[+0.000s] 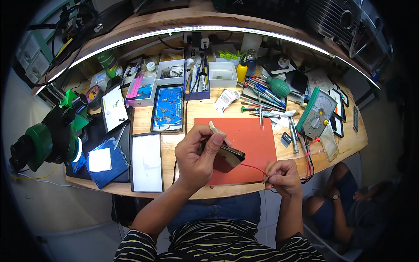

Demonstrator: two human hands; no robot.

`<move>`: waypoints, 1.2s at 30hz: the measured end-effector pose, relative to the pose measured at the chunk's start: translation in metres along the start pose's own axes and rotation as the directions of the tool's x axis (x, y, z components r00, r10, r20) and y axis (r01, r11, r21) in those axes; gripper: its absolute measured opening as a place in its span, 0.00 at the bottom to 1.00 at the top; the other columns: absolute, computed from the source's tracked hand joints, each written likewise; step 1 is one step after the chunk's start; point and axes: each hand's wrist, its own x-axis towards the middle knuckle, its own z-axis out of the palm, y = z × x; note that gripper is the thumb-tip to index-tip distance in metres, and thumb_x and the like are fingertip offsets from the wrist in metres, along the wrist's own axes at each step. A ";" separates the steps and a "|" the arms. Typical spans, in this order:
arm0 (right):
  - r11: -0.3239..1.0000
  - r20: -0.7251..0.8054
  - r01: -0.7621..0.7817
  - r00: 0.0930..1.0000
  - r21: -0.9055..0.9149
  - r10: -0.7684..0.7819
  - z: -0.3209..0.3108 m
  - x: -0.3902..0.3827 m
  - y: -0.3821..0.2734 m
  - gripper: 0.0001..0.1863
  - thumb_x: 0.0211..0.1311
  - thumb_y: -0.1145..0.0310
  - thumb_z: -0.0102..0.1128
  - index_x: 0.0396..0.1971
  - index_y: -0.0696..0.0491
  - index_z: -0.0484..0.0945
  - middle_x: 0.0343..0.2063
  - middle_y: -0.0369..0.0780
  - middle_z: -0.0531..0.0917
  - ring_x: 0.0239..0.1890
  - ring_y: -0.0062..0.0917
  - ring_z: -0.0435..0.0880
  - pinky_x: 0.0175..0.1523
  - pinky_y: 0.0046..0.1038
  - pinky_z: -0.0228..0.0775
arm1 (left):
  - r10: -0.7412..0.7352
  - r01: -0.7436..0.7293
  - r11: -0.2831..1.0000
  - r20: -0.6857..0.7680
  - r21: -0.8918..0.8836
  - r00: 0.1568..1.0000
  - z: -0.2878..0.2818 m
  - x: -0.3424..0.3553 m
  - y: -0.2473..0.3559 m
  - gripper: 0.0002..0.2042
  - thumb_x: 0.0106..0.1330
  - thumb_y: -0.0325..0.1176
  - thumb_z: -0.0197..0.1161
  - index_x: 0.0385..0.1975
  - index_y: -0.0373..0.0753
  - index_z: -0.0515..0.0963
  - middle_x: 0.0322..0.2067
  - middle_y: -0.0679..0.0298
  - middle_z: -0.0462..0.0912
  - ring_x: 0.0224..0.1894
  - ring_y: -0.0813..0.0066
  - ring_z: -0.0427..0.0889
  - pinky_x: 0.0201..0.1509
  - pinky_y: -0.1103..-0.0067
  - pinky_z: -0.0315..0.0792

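My left hand (196, 157) is closed around a dark, flat phone-like device (227, 159), raised at a tilt over an orange mat (240, 135). A pale narrow piece (213, 128) sticks up by its thumb; I cannot make out what it is. A red wire (253, 167) runs from behind the device to my right hand (281, 177), which pinches it at the mat's front right corner. Metal tweezers (261, 115) lie at the mat's back edge.
A green microscope (39, 144) stands left, an analog multimeter (317, 113) with leads right. Parts boxes (222, 78), pens and tools line the back beneath a lit shelf (196, 19). A white tray (146, 174) lies left of the mat. Another person (340, 218) sits lower right.
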 end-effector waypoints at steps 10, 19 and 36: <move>0.920 0.065 -0.156 0.979 -0.359 0.191 0.014 0.009 0.000 0.11 0.43 0.86 0.72 0.31 0.67 0.83 0.29 0.47 0.84 0.28 0.26 0.86 0.32 0.20 0.79 | -0.021 0.018 0.999 0.049 0.045 0.999 -0.002 0.006 0.001 0.07 0.70 0.29 0.58 0.36 0.31 0.74 0.29 0.62 0.82 0.31 0.84 0.79 0.35 0.86 0.73; 0.990 0.010 -0.020 1.000 -0.137 0.022 0.031 0.031 -0.016 0.10 0.53 0.82 0.66 0.34 0.64 0.74 0.25 0.50 0.83 0.26 0.31 0.87 0.30 0.26 0.82 | -0.001 -0.001 0.983 0.008 0.184 1.000 -0.001 0.005 0.003 0.07 0.69 0.30 0.61 0.33 0.31 0.76 0.26 0.64 0.81 0.28 0.86 0.76 0.31 0.87 0.70; 0.911 -0.140 0.244 0.943 -0.331 -0.303 0.073 0.064 -0.028 0.09 0.62 0.75 0.62 0.37 0.63 0.74 0.27 0.48 0.84 0.28 0.26 0.87 0.31 0.21 0.81 | 0.021 -0.037 0.987 0.097 0.159 0.995 -0.002 0.010 -0.005 0.07 0.72 0.28 0.53 0.35 0.31 0.71 0.28 0.58 0.81 0.31 0.77 0.80 0.39 0.81 0.75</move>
